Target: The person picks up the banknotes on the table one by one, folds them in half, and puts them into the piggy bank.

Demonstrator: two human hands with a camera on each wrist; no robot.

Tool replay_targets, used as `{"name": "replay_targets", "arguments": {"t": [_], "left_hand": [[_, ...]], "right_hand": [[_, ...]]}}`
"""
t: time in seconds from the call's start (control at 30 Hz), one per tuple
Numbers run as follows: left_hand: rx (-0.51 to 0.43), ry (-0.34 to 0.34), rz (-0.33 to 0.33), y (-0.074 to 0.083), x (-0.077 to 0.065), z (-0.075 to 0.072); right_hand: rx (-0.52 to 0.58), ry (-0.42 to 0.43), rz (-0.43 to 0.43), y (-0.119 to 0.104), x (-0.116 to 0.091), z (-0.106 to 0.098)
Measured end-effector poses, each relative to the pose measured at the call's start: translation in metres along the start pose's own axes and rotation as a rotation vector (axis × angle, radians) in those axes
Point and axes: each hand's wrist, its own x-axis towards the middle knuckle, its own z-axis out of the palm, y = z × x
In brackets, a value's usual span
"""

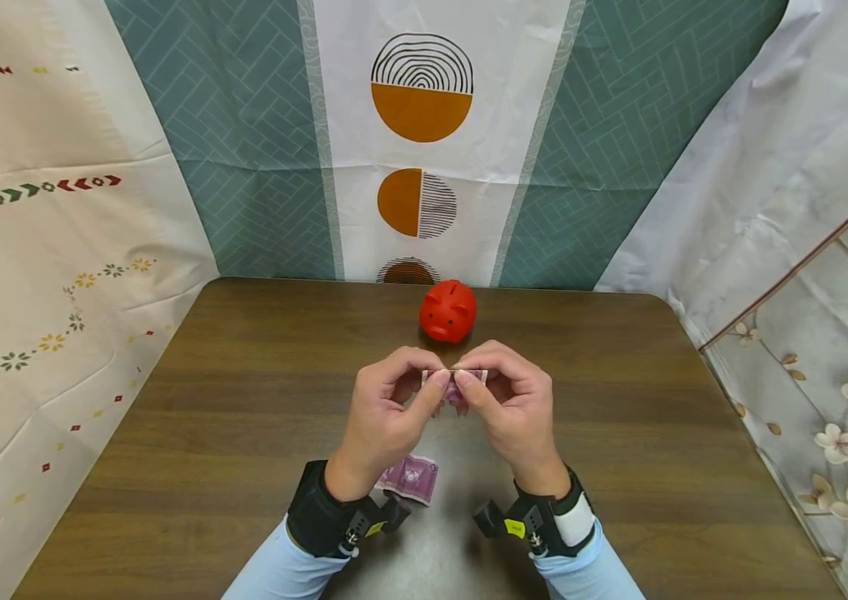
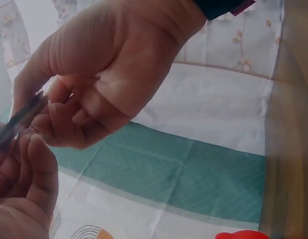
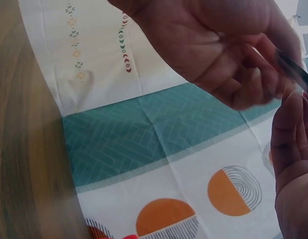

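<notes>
In the head view, the bare left hand [image 1: 386,408] and bare right hand [image 1: 519,408] are pinching a small purple paper banknote [image 1: 453,392], its visible length running side to side between them. A red, rounded piggy bank [image 1: 449,313] is standing just beyond the fingertips, neither hand clearly nearer. Both wrist views are showing the banknote nearly edge-on.

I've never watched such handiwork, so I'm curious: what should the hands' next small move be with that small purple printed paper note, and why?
I'd guess the left hand and right hand should press the small purple printed paper note flatter with their thumbs: both hands pinch it, thumbs side by side on its near face. The rounded red piggy bank stands beyond them.
</notes>
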Motion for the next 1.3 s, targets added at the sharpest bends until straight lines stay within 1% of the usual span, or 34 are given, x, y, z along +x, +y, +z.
{"name": "replay_targets", "arguments": {"t": [0.13,0.27,0.37,0.53,0.73,0.83,0.93,1.03,1.1,1.2,1.23,1.3], "left_hand": [[-0.016,0.013,0.003,-0.0003,-0.0011,-0.0004],[-0.035,0.007,0.016,-0.0008,-0.0003,-0.0004],[-0.05,0.024,0.031,-0.0012,0.0007,-0.0006],[-0.066,0.071,0.057,-0.0017,0.002,-0.0021],[-0.062,0.076,0.063,-0.0023,0.0023,-0.0034],[-0.058,0.084,0.055,-0.0012,0.0022,-0.0037],[-0.046,0.107,0.044,0.0004,0.0021,-0.0045],[-0.015,0.119,0.03,0.001,0.0022,-0.0051],[0.01,0.116,0.014,0.0011,0.0026,-0.0052],[0.031,0.116,-0.026,0.0003,0.0021,-0.005],[0.028,0.118,-0.044,0.0002,0.0018,-0.0049],[-0.001,0.115,-0.098,0.0007,0.0011,-0.0046]], "right_hand": [[0.038,0.019,0.007,-0.0008,-0.0005,-0.0006],[0.054,0.032,-0.004,-0.0013,0.0002,-0.0001],[0.063,0.046,-0.013,-0.0017,0.0009,0.0005],[0.065,0.048,-0.013,-0.0019,0.0011,0.0005],[0.052,0.062,-0.022,-0.0019,0.0013,-0.0003],[0.056,0.069,-0.017,-0.0019,0.0014,-0.0004],[0.057,0.074,-0.007,-0.0019,0.0013,-0.0003],[0.051,0.081,0.01,-0.0017,0.0011,-0.0007],[0.028,0.087,0.037,-0.0016,0.0007,-0.0011],[0.015,0.084,0.093,-0.0013,-0.0003,-0.0027],[0.031,0.077,0.114,-0.0014,-0.0004,-0.0036],[0.103,0.057,0.151,-0.0012,-0.0001,-0.0058]]}}
